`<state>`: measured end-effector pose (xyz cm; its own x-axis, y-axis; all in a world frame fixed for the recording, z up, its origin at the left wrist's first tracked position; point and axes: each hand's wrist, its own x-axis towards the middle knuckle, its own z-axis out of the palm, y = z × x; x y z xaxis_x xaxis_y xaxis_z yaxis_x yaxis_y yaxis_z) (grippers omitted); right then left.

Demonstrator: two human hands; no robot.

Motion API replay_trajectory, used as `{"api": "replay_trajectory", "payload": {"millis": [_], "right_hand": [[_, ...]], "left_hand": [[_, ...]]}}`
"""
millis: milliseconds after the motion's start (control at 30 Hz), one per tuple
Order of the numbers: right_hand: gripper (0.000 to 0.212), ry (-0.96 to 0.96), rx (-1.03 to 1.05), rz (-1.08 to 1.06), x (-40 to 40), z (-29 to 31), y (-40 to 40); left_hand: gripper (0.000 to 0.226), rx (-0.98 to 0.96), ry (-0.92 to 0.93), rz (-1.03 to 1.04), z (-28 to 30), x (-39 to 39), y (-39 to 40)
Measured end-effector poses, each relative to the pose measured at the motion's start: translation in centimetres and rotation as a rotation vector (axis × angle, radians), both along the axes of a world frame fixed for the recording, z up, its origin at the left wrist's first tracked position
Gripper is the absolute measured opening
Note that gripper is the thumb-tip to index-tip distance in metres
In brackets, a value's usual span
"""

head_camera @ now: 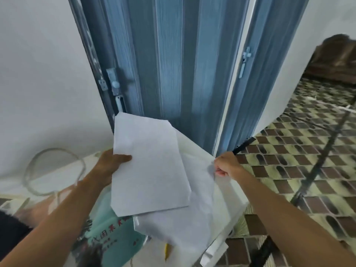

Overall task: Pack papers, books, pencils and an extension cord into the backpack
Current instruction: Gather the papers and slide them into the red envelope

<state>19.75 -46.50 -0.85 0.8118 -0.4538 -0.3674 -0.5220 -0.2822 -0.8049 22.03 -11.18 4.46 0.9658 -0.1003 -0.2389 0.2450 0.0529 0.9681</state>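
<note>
Left hand [111, 160] at centre left grips the left edge of a plain white paper sheet [148, 166], thumb on top, other fingers hidden beneath it. Right hand [225, 164] at centre right has fingers curled, pinching the right edge of a larger white sheet [194, 214] lying under the first. Both sheets blank, no writing visible. Lower centre: a teal book [113, 239] with red and dark Chinese characters on its cover, too blurred to read. A yellow pencil [166, 251] pokes out below the papers. Looped white extension cord [34, 170] at middle left on a pale table surface [227, 197]. Blue folding door [173, 64] above, patterned tile floor [300, 151] at right.
</note>
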Motion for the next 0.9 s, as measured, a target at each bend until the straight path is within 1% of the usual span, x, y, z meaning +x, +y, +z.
{"api": "replay_trajectory", "payload": {"millis": [100, 167, 200, 233, 267, 300, 367, 400, 467, 567, 667, 733, 800, 867, 900], "right_hand": [[0.019, 0.048, 0.03, 0.03, -1.3, -0.7, -1.1], [0.009, -0.011, 0.003, 0.031, -1.4, -1.2, -1.0], [0.012, -0.041, -0.051, 0.045, -1.2, -1.5, -0.7], [0.03, -0.05, -0.135, 0.087, -1.0, -1.8, -0.4], [0.045, -0.024, -0.265, 0.145, -0.8, -2.0, -0.1], [0.051, 0.026, -0.419, 0.207, -0.7, -2.2, 0.2], [0.049, 0.108, -0.67, 0.278, -0.4, -2.7, 1.2], [0.048, 0.119, -0.733, 0.28, -0.3, -3.0, 1.5], [0.042, 0.099, -0.776, 0.228, -0.3, -3.4, 2.3], [0.029, -0.011, -0.768, 0.155, -0.3, -4.1, 3.0], [0.016, -0.112, -0.615, 0.074, 0.2, -4.4, 3.1], [0.013, -0.124, -0.541, 0.037, 0.3, -4.6, 3.0], [0.014, -0.13, -0.525, 0.018, 0.4, -4.5, 3.0], [0.014, -0.214, -0.483, -0.04, 0.5, -3.8, 3.0], [0.014, -0.292, -0.412, -0.101, 0.5, -3.0, 3.0]], "left_hand": [[0.031, 0.045, 0.062, -0.007, -1.9, 0.9, -1.6], [0.033, 0.059, 0.076, -0.002, -2.6, 1.0, -2.4], [0.032, 0.069, 0.078, 0.005, -2.8, 1.0, -2.6], [0.031, 0.078, 0.074, 0.013, -3.0, 0.9, -2.7], [0.03, 0.085, 0.071, 0.019, -3.2, 1.0, -2.8], [0.029, 0.09, 0.07, 0.024, -3.2, 1.0, -2.9], [0.027, 0.094, 0.074, 0.034, -3.5, 1.1, -2.9], [0.027, 0.092, 0.075, 0.036, -3.5, 1.1, -2.9], [0.027, 0.095, 0.078, 0.043, -3.6, 1.0, -2.9], [0.028, 0.097, 0.081, 0.052, -3.9, 0.9, -2.8], [0.03, 0.096, 0.09, 0.054, -4.0, 0.9, -2.7], [0.031, 0.1, 0.091, 0.057, -4.1, 0.9, -2.6], [0.031, 0.105, 0.092, 0.06, -4.1, 0.9, -2.5], [0.03, 0.111, 0.088, 0.051, -4.1, 0.8, -2.4], [0.03, 0.115, 0.082, 0.045, -4.0, 0.8, -2.3]]}}
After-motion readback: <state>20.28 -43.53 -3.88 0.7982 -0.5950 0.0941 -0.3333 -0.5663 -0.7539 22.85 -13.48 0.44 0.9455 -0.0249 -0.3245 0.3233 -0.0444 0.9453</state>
